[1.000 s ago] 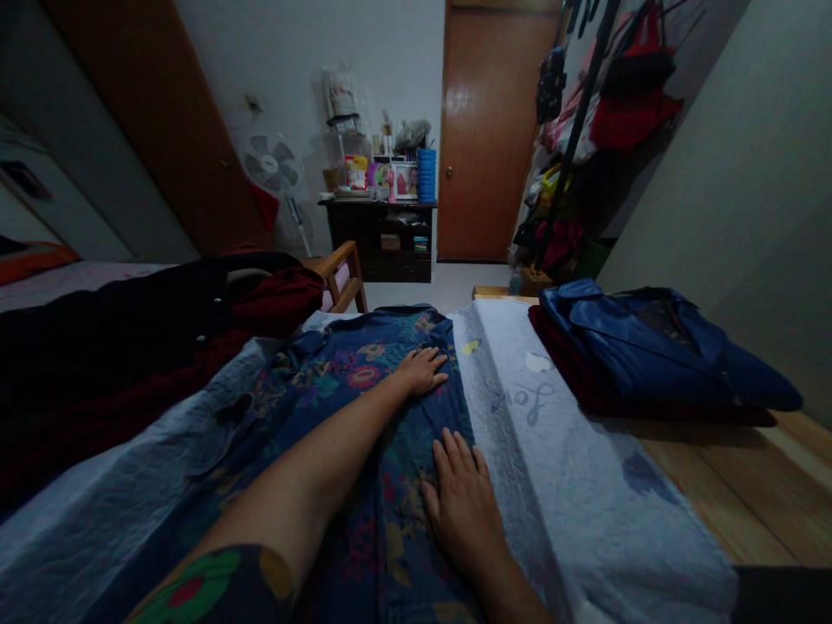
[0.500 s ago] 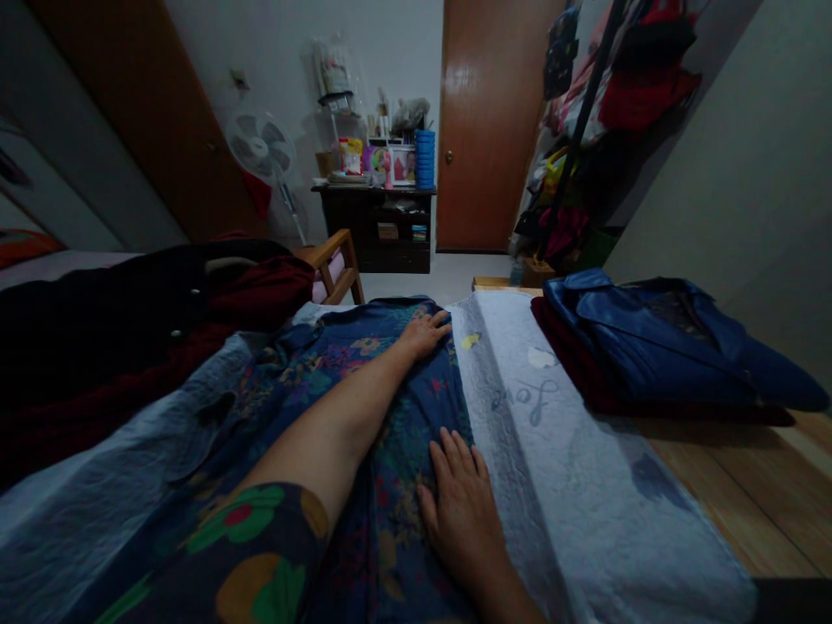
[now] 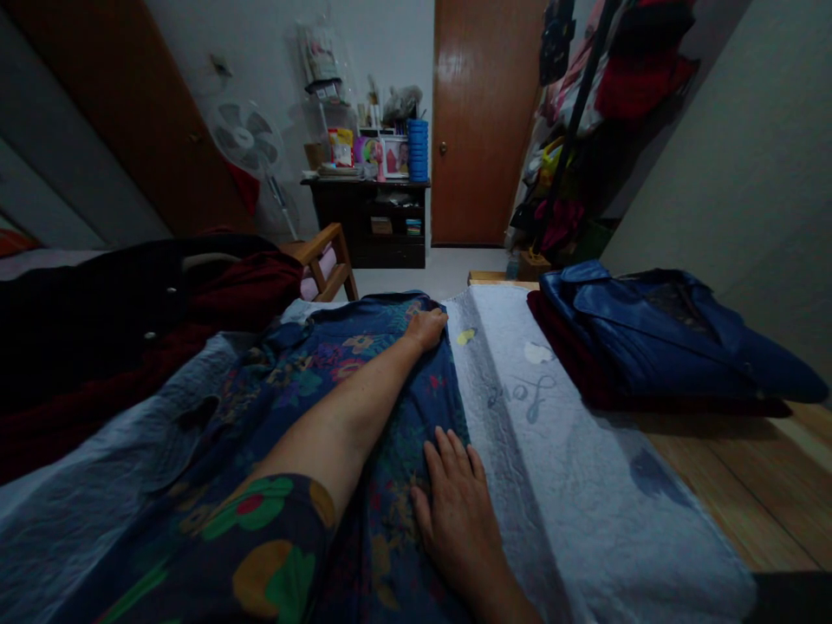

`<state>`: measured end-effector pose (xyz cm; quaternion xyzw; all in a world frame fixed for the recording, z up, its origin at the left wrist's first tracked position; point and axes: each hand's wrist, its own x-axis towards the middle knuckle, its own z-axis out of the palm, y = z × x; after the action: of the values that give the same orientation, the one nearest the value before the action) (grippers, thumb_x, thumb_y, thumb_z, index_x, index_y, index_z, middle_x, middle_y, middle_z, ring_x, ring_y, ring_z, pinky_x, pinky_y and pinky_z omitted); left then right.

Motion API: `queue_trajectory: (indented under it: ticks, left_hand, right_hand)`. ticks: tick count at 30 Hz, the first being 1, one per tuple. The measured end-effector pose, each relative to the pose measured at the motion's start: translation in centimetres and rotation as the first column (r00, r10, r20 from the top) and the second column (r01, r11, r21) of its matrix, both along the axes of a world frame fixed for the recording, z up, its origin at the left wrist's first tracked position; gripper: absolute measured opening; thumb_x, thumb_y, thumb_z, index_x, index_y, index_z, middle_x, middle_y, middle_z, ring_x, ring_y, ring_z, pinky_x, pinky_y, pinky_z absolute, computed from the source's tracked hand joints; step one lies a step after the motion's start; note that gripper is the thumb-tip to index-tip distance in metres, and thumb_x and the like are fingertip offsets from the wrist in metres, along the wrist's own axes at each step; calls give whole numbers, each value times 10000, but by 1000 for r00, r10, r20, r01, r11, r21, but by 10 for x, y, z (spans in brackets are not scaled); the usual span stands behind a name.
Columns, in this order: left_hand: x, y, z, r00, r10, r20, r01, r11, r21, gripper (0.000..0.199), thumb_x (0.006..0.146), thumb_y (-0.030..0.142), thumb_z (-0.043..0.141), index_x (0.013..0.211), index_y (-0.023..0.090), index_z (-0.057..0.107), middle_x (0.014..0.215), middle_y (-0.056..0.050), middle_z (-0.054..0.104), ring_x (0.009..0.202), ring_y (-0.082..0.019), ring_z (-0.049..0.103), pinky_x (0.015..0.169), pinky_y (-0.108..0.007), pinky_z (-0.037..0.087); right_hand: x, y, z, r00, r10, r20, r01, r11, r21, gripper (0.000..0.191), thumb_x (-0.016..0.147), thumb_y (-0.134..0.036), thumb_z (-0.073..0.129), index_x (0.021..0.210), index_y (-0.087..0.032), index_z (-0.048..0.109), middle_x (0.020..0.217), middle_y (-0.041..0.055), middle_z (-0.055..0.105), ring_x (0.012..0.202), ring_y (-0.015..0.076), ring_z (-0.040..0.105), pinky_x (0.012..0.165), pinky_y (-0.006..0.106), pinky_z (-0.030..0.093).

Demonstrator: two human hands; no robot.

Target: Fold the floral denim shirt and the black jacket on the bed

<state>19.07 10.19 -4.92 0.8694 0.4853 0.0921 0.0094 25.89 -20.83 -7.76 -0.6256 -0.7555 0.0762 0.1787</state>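
A dark blue floral garment [image 3: 360,347] lies spread over a pale printed cloth [image 3: 578,485]. Stretched across it, my left arm ends at the garment's far right corner, where my left hand [image 3: 427,328] is closed on the fabric, its fingertips curled out of sight. Nearer to me, my right hand [image 3: 460,507] rests flat along the garment's right side, fingers extended and slightly apart. Folds run through the fabric between my forearm and my right hand.
To the right, a folded blue jacket [image 3: 656,338] sits on dark red cloth [image 3: 572,360] at the wooden table [image 3: 734,485]. Dark clothes [image 3: 117,312] are heaped at the left beside a wooden chair [image 3: 334,256]. Beyond stand a fan [image 3: 245,137] and a dark cabinet [image 3: 360,234].
My left hand has gone from flat with spread fingers to closed on the garment's far edge. My right hand stays flat in place. The view has shifted slightly.
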Motion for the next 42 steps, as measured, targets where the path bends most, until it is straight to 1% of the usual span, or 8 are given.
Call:
queue_trajectory:
  ticks: [4, 8, 10, 15, 24, 29, 36, 42]
  left_hand:
    - [-3, -7, -8, 999, 14, 29, -13, 1000, -16, 419, 864, 122, 428, 1249, 197, 577, 1256, -106, 561, 1106, -235, 571, 936, -333, 446]
    - [-10, -21, -13, 998, 25, 60, -23, 999, -26, 754, 798, 92, 502, 1496, 221, 249, 1553, -146, 236, 1206, -271, 536, 963, -360, 448]
    - [-15, -30, -18, 998, 4, 57, -4, 1000, -9, 761, 820, 99, 469, 1515, 180, 171, 1586, -164, 155, 1313, -289, 445, 1041, -395, 390]
    - [-24, -41, -31, 998, -55, -8, 55, 998, -40, 551, 927, 281, 393, 1445, 111, 317, 1527, -176, 337, 1418, -255, 295, 1146, -439, 251]
    - [-17, -20, -31, 995, -70, -65, 59, 987, -149, 604, 941, 425, 324, 1492, 185, 269, 1586, -105, 231, 1448, -244, 219, 1147, -481, 207]
    - [-15, -26, -25, 996, -40, -78, 27, 988, -155, 582, 960, 437, 297, 1485, 186, 279, 1584, -106, 235, 1447, -239, 219, 1143, -461, 220]
    - [-40, -94, -11, 993, -16, -120, -1, 990, -140, 511, 954, 439, 351, 1410, 220, 421, 1541, -100, 344, 1438, -257, 249, 1153, -507, 178]
    - [-81, -156, -17, 997, -28, -78, 19, 993, -115, 536, 949, 485, 356, 1443, 277, 388, 1558, -66, 314, 1446, -244, 233, 1170, -502, 144]
  right_hand:
    - [0, 0, 1, 1000, -1, -7, 1, 1000, -5, 506, 922, -371, 464, 1402, -212, 481, 1533, 63, 352, 1422, 257, 287, 1161, 476, 213]
    - [0, 0, 2, 1000, -2, -4, 2, 1000, 0, 510, 914, -362, 476, 1401, -207, 479, 1530, 63, 359, 1420, 255, 289, 1161, 468, 214]
    - [0, 0, 2, 1000, -2, -4, 2, 1000, -2, 511, 912, -362, 482, 1398, -207, 482, 1529, 65, 361, 1419, 257, 290, 1160, 470, 214]
    - [0, 1, 0, 1000, -8, -8, 8, 1000, -11, 510, 922, -385, 464, 1401, -212, 481, 1533, 68, 353, 1422, 254, 283, 1162, 473, 205]
    - [0, -1, 0, 1000, -4, -1, 4, 1000, -9, 517, 921, -379, 458, 1410, -208, 471, 1538, 59, 345, 1428, 252, 267, 1169, 465, 191]
    - [0, 0, 3, 1000, -5, -17, 4, 999, -33, 519, 914, -373, 468, 1404, -201, 479, 1535, 65, 351, 1423, 257, 278, 1166, 467, 189]
    - [0, 1, 2, 1000, -7, -14, 7, 999, -34, 513, 912, -384, 468, 1391, -202, 493, 1527, 60, 369, 1420, 252, 282, 1161, 458, 194]
    - [-1, 2, 4, 1000, -3, -3, 3, 1000, -21, 511, 911, -388, 472, 1382, -194, 501, 1515, 75, 388, 1414, 257, 291, 1153, 461, 197]
